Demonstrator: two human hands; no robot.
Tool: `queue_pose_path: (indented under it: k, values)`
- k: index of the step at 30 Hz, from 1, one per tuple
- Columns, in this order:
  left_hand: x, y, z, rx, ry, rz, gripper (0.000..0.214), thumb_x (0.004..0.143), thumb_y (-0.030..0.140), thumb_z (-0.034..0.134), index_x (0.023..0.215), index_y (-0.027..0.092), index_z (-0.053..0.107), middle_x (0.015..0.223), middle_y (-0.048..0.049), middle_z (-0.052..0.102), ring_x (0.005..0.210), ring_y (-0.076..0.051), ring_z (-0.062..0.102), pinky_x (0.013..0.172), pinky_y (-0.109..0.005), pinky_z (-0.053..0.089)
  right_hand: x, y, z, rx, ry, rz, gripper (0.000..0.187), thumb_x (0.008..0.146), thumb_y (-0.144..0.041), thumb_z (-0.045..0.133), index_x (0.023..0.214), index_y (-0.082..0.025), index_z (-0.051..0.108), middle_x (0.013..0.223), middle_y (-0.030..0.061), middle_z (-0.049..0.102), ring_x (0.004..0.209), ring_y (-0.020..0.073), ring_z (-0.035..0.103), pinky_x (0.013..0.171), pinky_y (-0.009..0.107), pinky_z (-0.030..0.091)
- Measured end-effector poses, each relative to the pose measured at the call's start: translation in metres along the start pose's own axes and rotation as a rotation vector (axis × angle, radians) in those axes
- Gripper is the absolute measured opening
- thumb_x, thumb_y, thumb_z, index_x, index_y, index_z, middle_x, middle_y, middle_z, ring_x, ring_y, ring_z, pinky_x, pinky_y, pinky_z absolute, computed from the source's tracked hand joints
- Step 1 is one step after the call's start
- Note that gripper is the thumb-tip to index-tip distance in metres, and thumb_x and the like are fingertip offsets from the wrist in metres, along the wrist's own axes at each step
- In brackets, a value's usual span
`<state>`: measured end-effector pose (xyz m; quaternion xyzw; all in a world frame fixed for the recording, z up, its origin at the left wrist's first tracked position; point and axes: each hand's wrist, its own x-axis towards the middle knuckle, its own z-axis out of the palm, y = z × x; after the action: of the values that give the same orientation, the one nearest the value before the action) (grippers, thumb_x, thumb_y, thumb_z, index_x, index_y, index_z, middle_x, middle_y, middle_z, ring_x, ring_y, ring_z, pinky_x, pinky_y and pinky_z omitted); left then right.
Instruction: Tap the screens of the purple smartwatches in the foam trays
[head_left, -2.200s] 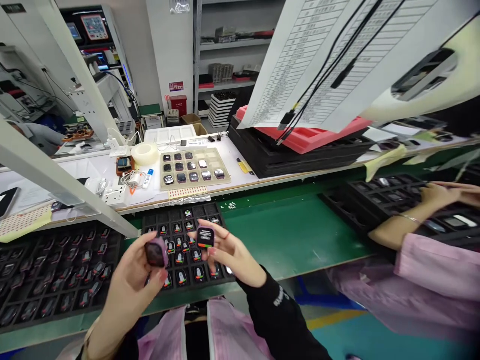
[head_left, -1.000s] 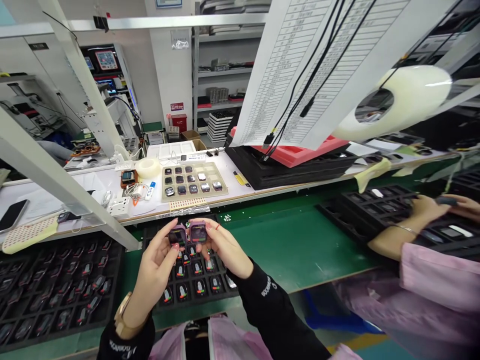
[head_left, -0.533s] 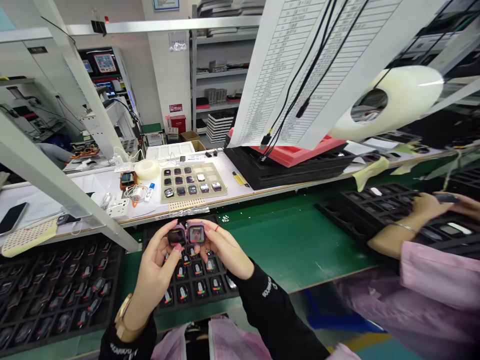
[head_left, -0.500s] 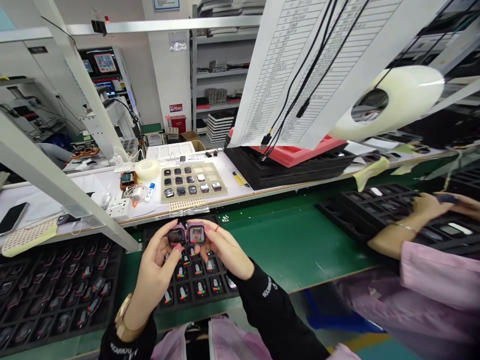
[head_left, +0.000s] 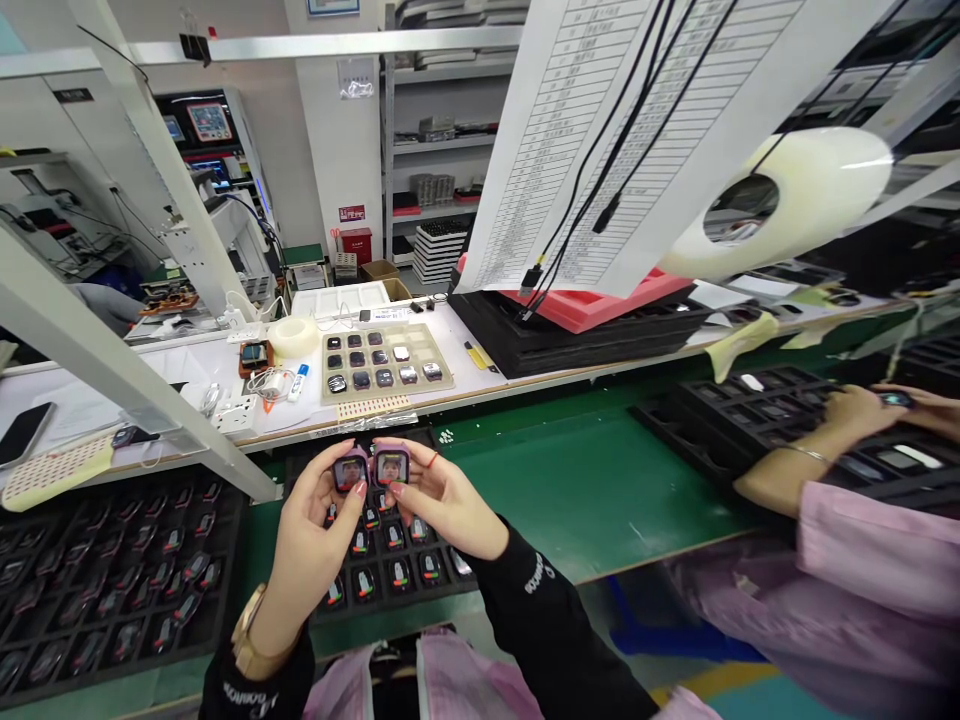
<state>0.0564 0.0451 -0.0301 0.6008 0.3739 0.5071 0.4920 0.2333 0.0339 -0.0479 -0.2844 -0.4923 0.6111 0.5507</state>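
Observation:
My left hand (head_left: 319, 530) is closed around a small purple smartwatch body (head_left: 350, 473), its thumb at the lower edge of the screen. Beside it, my right hand (head_left: 450, 500) grips a second purple watch body (head_left: 392, 466). Both screens face me and are lit with a picture; the two watches are side by side. Below them lies a black tray (head_left: 382, 598) whose compartments hold several watches with lit screens. My hands hide part of its far side.
Left of me, another black tray (head_left: 105, 680) holds many watches. A beige tray (head_left: 442, 352) with several watch pieces stands on the shelf. A co-worker's hand (head_left: 855, 412) holds a watch over black trays (head_left: 757, 420) on the right. A slanted white post (head_left: 202, 425) rises at left.
The left watch's screen has gone from dark to a lit picture. My right thumb has come down onto the front of the right watch. The co-worker's watch screen now shows lit.

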Motion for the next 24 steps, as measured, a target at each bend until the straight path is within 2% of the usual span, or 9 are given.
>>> queue_pose_path:
  k: [4,9,12,15,20,24]
  values:
    - [-0.0005,-0.0024,0.0019,0.023,0.016,0.004,0.043,0.088,0.029,0.070,0.128,0.026,0.056,0.120,-0.0040,0.067,0.108,-0.012,0.065,0.091,-0.015,0.053,-0.0016,-0.0027,0.0006,-0.021,-0.012,0.004,0.052,0.088,-0.037,0.073,0.132,-0.022,0.051,0.100,0.0054,0.061,0.076,0.0129,0.058,0.056,0.020,0.048]
    - [-0.0024,-0.0039,0.0026,0.017,-0.015,-0.012,0.045,0.087,0.030,0.070,0.130,0.026,0.055,0.116,-0.0043,0.068,0.105,-0.012,0.065,0.092,-0.016,0.053,-0.0027,-0.0074,-0.0001,-0.036,0.012,-0.005,0.047,0.090,-0.041,0.069,0.129,-0.020,0.053,0.084,0.0023,0.059,0.069,0.0131,0.057,0.055,0.021,0.047]
    - [-0.0022,-0.0024,0.0028,0.017,-0.011,-0.007,0.038,0.090,0.034,0.067,0.126,0.026,0.059,0.118,-0.0041,0.067,0.104,-0.013,0.066,0.090,-0.017,0.055,-0.0022,-0.0079,-0.0007,-0.039,0.024,-0.007,0.044,0.092,-0.047,0.066,0.124,-0.019,0.056,0.079,0.0007,0.059,0.060,0.0102,0.053,0.052,0.020,0.044]
    - [-0.0012,-0.0012,0.0032,0.042,0.014,-0.002,0.030,0.093,0.038,0.062,0.121,0.025,0.062,0.110,-0.0038,0.069,0.096,-0.012,0.068,0.083,-0.016,0.056,-0.0024,-0.0068,-0.0006,-0.031,0.047,-0.004,0.044,0.093,-0.049,0.065,0.123,-0.019,0.056,0.078,-0.0001,0.059,0.059,0.0088,0.053,0.050,0.018,0.043]
    - [-0.0030,-0.0037,0.0022,-0.001,-0.063,-0.038,0.042,0.090,0.032,0.067,0.130,0.028,0.055,0.125,-0.0045,0.064,0.113,-0.014,0.062,0.095,-0.018,0.053,-0.0058,-0.0053,-0.0013,-0.034,0.030,-0.019,0.049,0.087,-0.036,0.075,0.128,-0.021,0.053,0.094,0.0029,0.061,0.074,0.0105,0.059,0.058,0.018,0.046]
    - [-0.0063,-0.0031,0.0014,-0.032,-0.084,-0.068,0.045,0.089,0.030,0.067,0.131,0.025,0.053,0.127,-0.0065,0.062,0.116,-0.015,0.061,0.097,-0.019,0.051,-0.0075,-0.0042,-0.0032,-0.031,0.024,-0.005,0.049,0.088,-0.037,0.073,0.129,-0.020,0.052,0.091,0.0028,0.061,0.073,0.0117,0.059,0.056,0.019,0.046]
